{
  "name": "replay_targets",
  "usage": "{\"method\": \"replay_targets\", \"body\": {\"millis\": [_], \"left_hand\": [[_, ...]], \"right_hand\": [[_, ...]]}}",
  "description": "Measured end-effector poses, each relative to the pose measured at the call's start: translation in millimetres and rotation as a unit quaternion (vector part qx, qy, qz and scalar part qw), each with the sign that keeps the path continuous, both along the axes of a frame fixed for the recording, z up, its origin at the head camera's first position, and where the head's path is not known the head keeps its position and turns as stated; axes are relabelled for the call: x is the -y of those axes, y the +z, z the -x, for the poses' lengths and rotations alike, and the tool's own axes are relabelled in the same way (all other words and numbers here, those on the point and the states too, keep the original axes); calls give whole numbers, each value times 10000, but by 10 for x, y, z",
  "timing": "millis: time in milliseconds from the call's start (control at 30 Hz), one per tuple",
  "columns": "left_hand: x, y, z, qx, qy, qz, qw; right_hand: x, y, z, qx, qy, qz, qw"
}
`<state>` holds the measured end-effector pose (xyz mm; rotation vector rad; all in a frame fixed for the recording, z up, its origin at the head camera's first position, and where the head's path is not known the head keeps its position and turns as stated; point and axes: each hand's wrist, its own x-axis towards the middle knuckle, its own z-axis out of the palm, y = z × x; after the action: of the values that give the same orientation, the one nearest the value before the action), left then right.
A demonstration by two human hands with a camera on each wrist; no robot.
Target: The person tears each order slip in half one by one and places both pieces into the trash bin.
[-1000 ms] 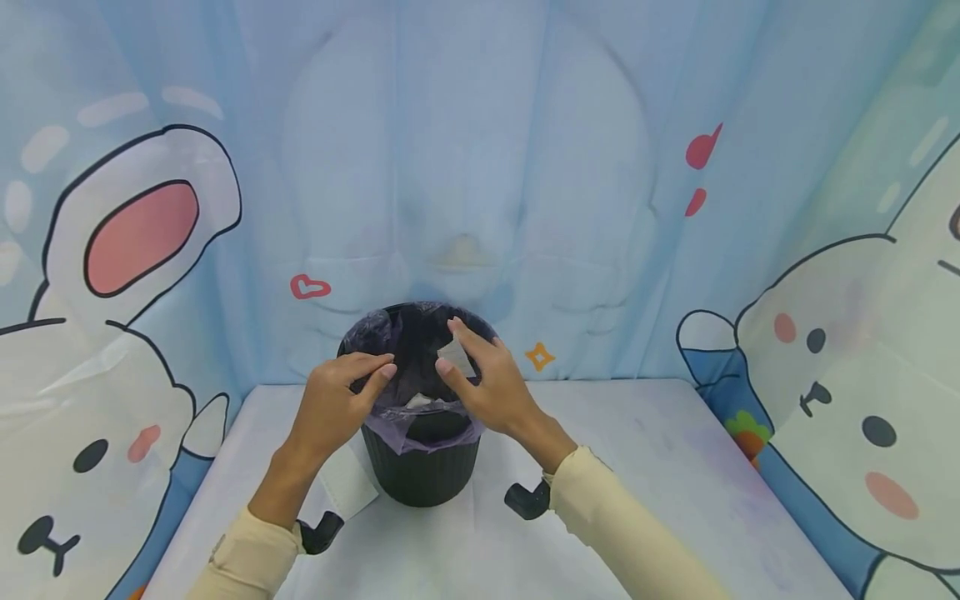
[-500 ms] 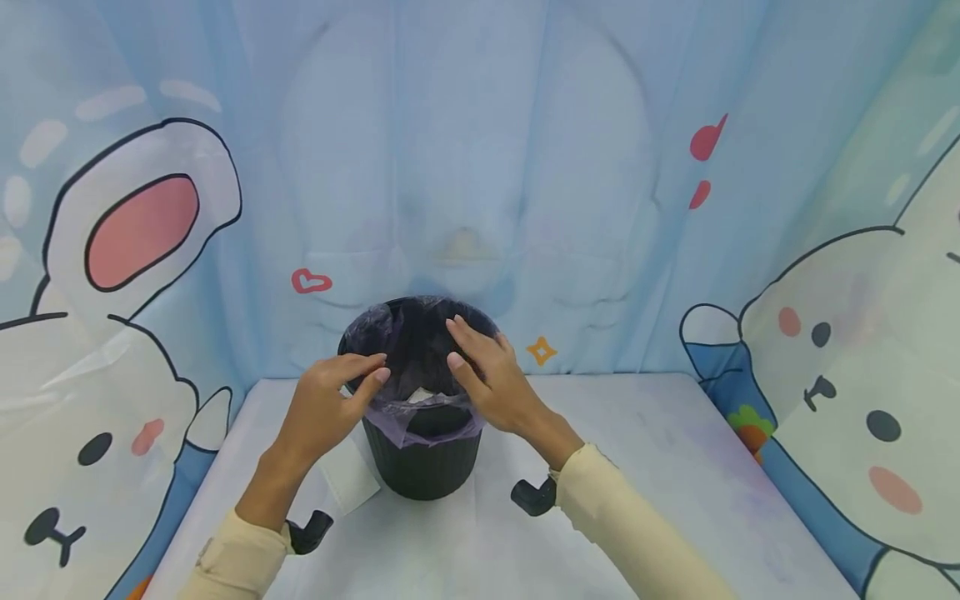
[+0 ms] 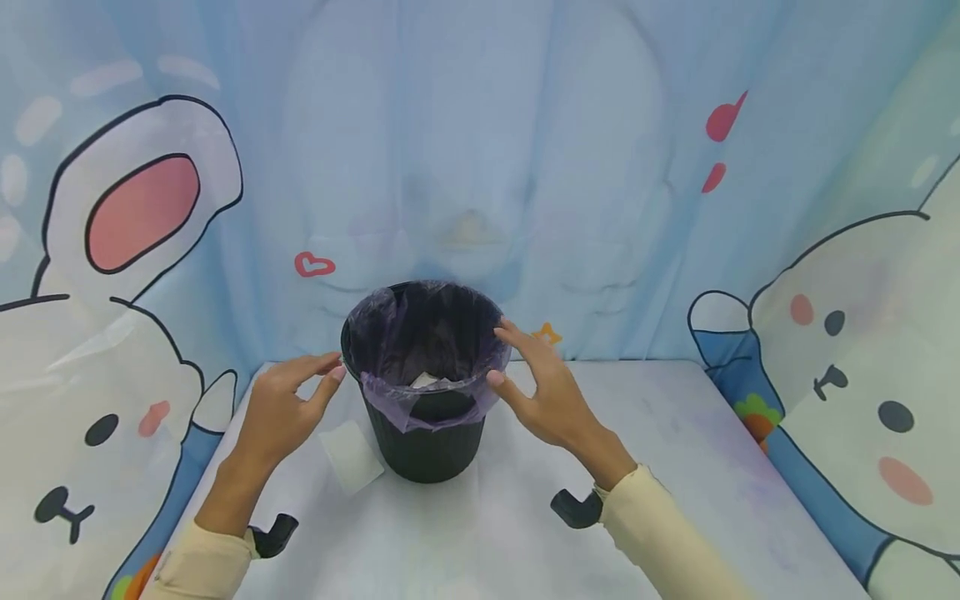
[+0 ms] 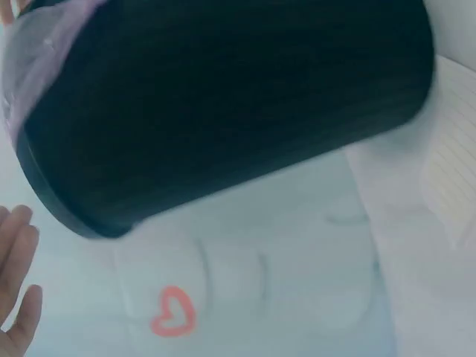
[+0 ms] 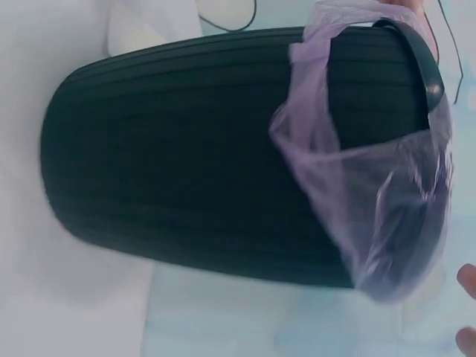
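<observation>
A black trash bin (image 3: 429,442) with a thin purple bag (image 3: 420,408) folded over its rim stands upright on the table. Inside it lies a small white piece (image 3: 426,380), perhaps paper. My left hand (image 3: 288,408) is beside the bin's left rim, thumb and fingers apart with nothing between them; its fingers (image 4: 16,260) show clear of the bin in the left wrist view. Off the right rim is my right hand (image 3: 551,392), fingers spread and holding nothing. In the right wrist view only two of its fingertips (image 5: 467,279) appear at the edge.
A flat white sheet (image 3: 351,457) with faint lines lies on the table left of the bin's base. The pale table (image 3: 480,542) ends at the back against a blue curtain (image 3: 465,150) with cartoon animals. A black wrist mount (image 3: 576,508) hangs below the right forearm.
A white piece, pinched in my right hand a second ago, has left it by half a second ago. Both hands have since moved apart, out from over the bin to either side.
</observation>
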<state>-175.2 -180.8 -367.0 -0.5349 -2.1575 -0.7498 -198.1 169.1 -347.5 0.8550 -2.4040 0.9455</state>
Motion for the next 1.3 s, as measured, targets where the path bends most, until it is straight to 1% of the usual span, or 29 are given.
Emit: {"method": "replay_targets", "body": {"millis": [100, 200, 233, 300, 400, 533, 633, 733, 833, 900, 1000, 1133, 1200, 1300], "left_hand": [[89, -77, 12, 148, 146, -29, 9998], [162, -189, 39, 486, 237, 2, 9985], [185, -235, 58, 639, 278, 25, 9976], [224, -321, 96, 1067, 351, 58, 9937], [256, -450, 196, 1804, 447, 197, 9824], [307, -659, 324, 2759, 495, 456, 9588], [330, -819, 410, 3325, 449, 725, 9392], [330, -957, 483, 3791, 395, 1106, 9179], [307, -1050, 541, 4168, 273, 1431, 8973], [284, -1090, 571, 4442, 227, 1492, 8831], [246, -1128, 597, 4728, 266, 1561, 8668], [214, -1184, 621, 4948, 345, 1749, 8505], [210, -1224, 635, 5092, 361, 1849, 8397], [200, -1278, 641, 5361, 402, 1949, 8204]], "right_hand": [[-151, -88, -75, -176, -161, 59, 9997], [-288, -192, -135, -271, -313, 128, 9991], [-324, -224, -155, -277, -358, 156, 9989], [-386, -290, -190, -260, -401, 177, 9987], [-482, -375, -249, -152, -528, 166, 9984], [-573, -481, -323, -32, -674, 123, 9976], [-628, -559, -367, -16, -775, 87, 9970], [-675, -623, -406, 48, -893, -6, 9960], [-721, -664, -442, 146, -1072, -134, 9940], [-751, -677, -462, 202, -1156, -173, 9929], [-795, -691, -480, 257, -1210, -188, 9921], [-836, -705, -489, 360, -1218, -254, 9916], [-852, -712, -493, 425, -1229, -310, 9910], [-871, -722, -505, 490, -1229, -322, 9907]]}}
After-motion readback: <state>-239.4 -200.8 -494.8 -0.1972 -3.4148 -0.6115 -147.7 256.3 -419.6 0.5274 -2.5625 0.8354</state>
